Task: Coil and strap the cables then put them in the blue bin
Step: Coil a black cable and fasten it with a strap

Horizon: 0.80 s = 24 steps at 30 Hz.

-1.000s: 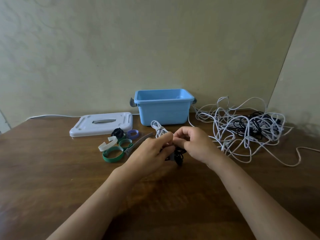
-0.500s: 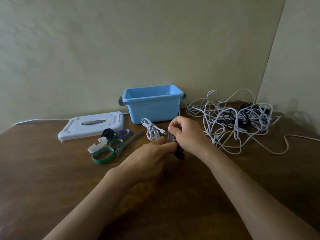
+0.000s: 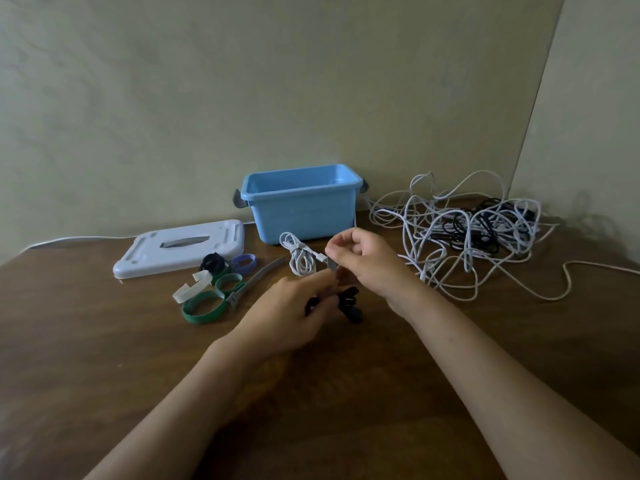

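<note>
A small coiled black cable [image 3: 348,301] sits low over the table between my hands. My left hand [image 3: 294,315] grips it from the left. A grey strap [image 3: 333,265] rises from the coil, and my right hand [image 3: 363,263] pinches its upper end. Just behind my hands lies a coiled white cable [image 3: 298,254]. The blue bin [image 3: 301,202] stands open against the wall. A tangle of white and black cables [image 3: 467,233] spreads over the table to the right of the bin.
The bin's white lid [image 3: 180,247] lies flat left of the bin. Several loose straps lie in front of it: a green one [image 3: 204,304], a white one [image 3: 192,287], a purple one [image 3: 244,263], a black one [image 3: 213,261] and a long grey one [image 3: 258,277].
My right hand has lifted and drawn the grey strap up from the black coil. The view has shifted a little, and the white coil now shows clear of my hands.
</note>
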Tool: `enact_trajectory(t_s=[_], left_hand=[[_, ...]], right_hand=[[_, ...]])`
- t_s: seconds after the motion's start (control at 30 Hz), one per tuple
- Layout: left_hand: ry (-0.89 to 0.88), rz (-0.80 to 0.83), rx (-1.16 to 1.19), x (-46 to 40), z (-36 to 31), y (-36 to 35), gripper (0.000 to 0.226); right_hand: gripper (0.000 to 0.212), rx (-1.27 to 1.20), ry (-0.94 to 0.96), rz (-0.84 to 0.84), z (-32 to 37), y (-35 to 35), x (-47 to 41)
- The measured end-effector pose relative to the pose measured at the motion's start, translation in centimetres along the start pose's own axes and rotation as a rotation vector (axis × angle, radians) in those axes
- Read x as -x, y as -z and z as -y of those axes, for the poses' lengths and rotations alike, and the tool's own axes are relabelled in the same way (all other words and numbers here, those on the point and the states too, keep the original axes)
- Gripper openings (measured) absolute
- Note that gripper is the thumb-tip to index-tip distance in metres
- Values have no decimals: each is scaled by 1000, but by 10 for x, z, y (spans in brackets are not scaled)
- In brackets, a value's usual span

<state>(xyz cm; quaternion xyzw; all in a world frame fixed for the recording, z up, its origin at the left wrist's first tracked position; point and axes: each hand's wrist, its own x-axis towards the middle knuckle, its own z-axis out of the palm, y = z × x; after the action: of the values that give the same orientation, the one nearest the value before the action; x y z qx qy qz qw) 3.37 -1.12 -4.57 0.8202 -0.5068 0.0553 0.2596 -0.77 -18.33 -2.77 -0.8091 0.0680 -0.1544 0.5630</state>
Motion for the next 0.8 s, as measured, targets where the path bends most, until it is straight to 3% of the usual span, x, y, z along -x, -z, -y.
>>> enact_trajectory(t_s=[0.1, 0.17, 0.43, 0.6, 0.8], left_hand=[[26, -27, 33, 1, 0, 0, 11], [47, -39, 65, 1, 0, 2, 11], [84, -66, 80, 1, -1, 6, 26], [127, -101, 165, -2, 5, 4, 10], [60, -64, 211, -1, 4, 1, 15]], right_hand=[[42, -75, -57, 64, -3, -2, -1], [49, -104, -106, 92, -4, -4, -1], [30, -168, -244, 126, -7, -1, 1], [12, -127, -173, 22, -2, -1, 5], [12, -15, -50, -40, 3, -4, 8]])
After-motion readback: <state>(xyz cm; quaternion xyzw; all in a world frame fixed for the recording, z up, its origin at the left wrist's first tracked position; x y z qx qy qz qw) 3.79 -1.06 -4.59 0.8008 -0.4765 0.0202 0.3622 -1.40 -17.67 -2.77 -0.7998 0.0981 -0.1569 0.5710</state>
